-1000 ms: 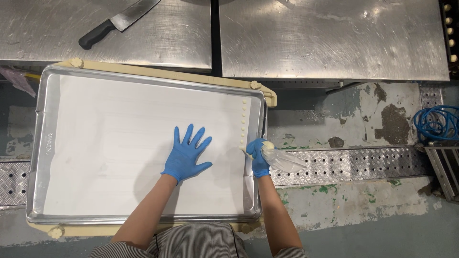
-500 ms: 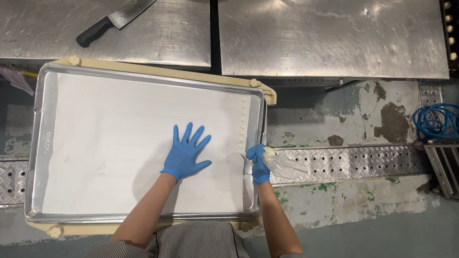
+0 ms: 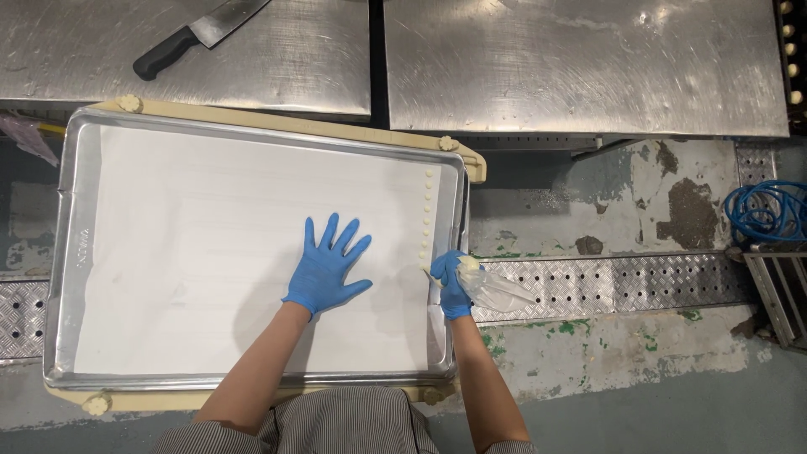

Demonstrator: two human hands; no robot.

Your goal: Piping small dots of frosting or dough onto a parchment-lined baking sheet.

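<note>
Blue-gloved, the right hand [image 3: 452,286] grips a clear piping bag [image 3: 489,286] at the sheet pan's [image 3: 71,252] right rim, its nozzle hidden behind the fingers, beside a faint column of pale dough dots [image 3: 426,214]. The left hand [image 3: 326,267] lies flat, fingers spread, on the white parchment [image 3: 210,235], most of it bare. A knife [image 3: 197,34] is cut off at the top edge.

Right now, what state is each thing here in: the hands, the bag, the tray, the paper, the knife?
Left hand: gloved, flat, fingers spread on the paper.
Right hand: gloved, gripping the piping bag.
Piping bag: clear, partly filled, tip at the paper.
Paper: flat in the tray, mostly bare.
Piped dots: one column along the right edge.
Tray: resting on a beige frame.
Knife: lying unused on the steel table.
</note>
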